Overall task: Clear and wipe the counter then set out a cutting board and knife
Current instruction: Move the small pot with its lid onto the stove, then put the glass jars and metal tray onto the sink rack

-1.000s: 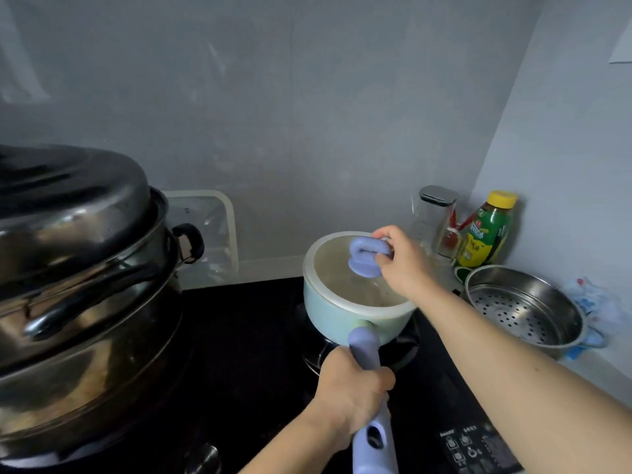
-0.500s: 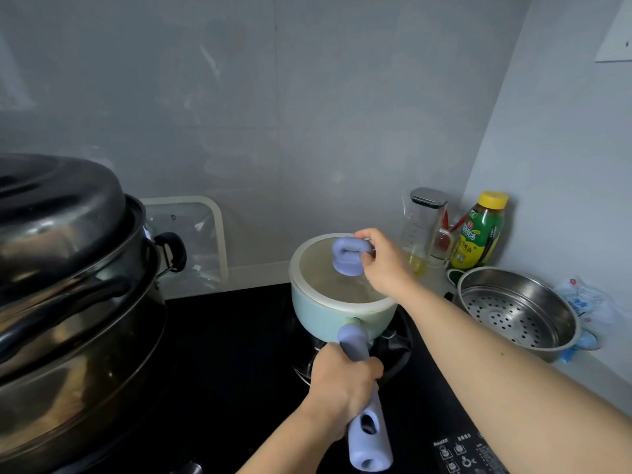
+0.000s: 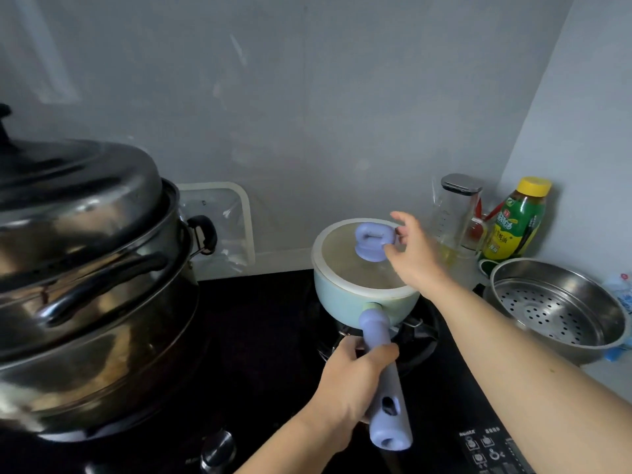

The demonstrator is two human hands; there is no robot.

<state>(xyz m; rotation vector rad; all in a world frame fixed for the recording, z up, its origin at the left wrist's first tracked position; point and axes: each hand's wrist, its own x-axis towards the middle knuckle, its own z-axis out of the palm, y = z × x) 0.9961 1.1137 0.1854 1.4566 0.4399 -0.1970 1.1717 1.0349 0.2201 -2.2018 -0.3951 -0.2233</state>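
A pale green saucepan [image 3: 342,297] with a glass lid [image 3: 345,265] sits on the right burner of the black stove [image 3: 266,336]. My left hand [image 3: 355,381] grips its long lilac handle [image 3: 386,388]. My right hand [image 3: 415,251] hovers just right of the lilac lid knob [image 3: 372,241], fingers spread and off the knob. No cutting board or knife is in view.
A big steel steamer pot [image 3: 89,285] with a lid fills the left. A steel steamer insert [image 3: 554,306] stands on the counter at right, with a green bottle [image 3: 516,220], a clear jug [image 3: 456,213] and a blue-white bag [image 3: 620,295] behind it. Stove controls [image 3: 485,449] lie bottom right.
My right hand has let go of the lid knob and opened its fingers. The view has shifted slightly; the saucepan rests on the burner, left hand still on the handle.
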